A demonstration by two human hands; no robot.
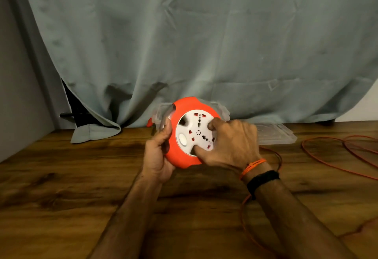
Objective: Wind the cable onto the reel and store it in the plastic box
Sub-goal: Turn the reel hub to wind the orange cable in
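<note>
Gripping the rigid, smooth orange-and-white plastic cable reel (190, 135), left hand (158, 156) clasps its rim; right hand (231, 144) pinches the hub recesses (best hold), thin orange cable (327, 162) slack.

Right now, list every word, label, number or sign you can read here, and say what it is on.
No readable text anywhere.
White socket face of the orange reel: only socket holes, a small ring mark and a blank oval button; no lettering.
Clear plastic box and its lid: no label visible.
Wristbands: no text.
</note>
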